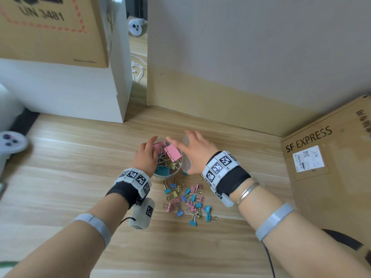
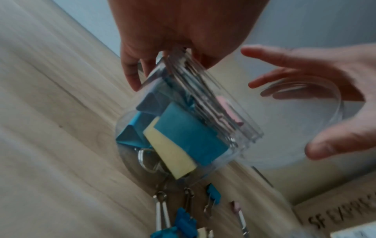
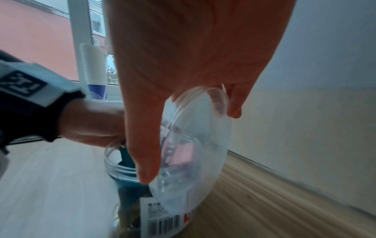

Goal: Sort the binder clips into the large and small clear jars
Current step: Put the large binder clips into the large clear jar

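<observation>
A left hand [image 1: 145, 157] grips a clear jar [image 1: 176, 171] of large binder clips [image 1: 173, 151], apparently steadying it. The right hand [image 1: 195, 152] holds a clear lid [image 1: 187, 164] beside its mouth, likely to close it. Small clips [image 1: 187, 198] lie scattered nearer on the counter [image 1: 66, 169].

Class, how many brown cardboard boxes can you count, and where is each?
2. The UN 3481 box is upper left; the SF EXPRESS box lies far right on the floor. More may be out of frame.
</observation>
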